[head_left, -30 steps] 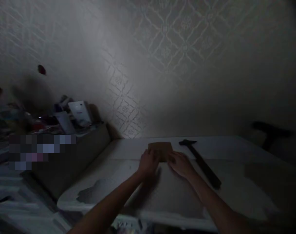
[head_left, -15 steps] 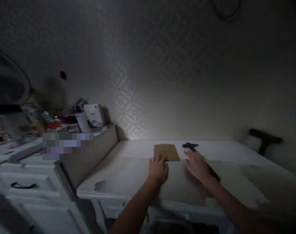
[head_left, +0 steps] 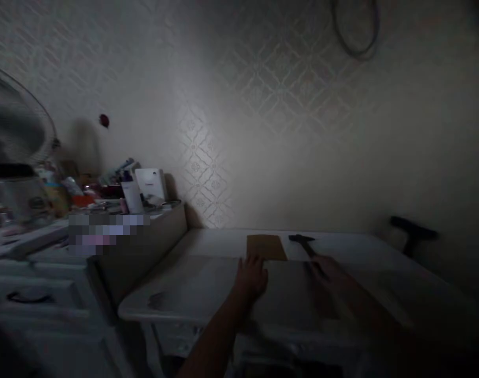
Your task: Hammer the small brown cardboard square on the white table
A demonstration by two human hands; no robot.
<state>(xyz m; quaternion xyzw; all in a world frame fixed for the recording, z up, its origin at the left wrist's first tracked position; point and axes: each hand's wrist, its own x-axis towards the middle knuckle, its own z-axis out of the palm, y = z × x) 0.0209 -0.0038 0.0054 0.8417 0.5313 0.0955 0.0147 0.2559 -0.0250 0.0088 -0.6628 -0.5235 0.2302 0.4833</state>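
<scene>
Although the room was dim, the left hand (head_left: 252, 275) showed plainly over the near part of the white table (head_left: 176, 299). Its fingers were spread flat, their tips touching the near edge of a brown board (head_left: 266, 246), and it held nothing. To its right, the right hand (head_left: 334, 273) lay over the handle of a hammer (head_left: 301, 239) (too blurred and dark to tell whether it had closed on that handle).

The board lay flat on the tabletop, and the hammer's head rested on the table just beside the board's right edge. By that, the board looked placed and pressed down, the hammer not yet lifted, and no nail could be made out.

Farther left, a cluttered dresser (head_left: 153, 241) carried a white box (head_left: 150, 184) with a small dark mark, too small to read. Nothing was legible on the board either. Behind everything ran patterned wallpaper (head_left: 208, 157), with a loop (head_left: 375, 31) hanging high on it.
</scene>
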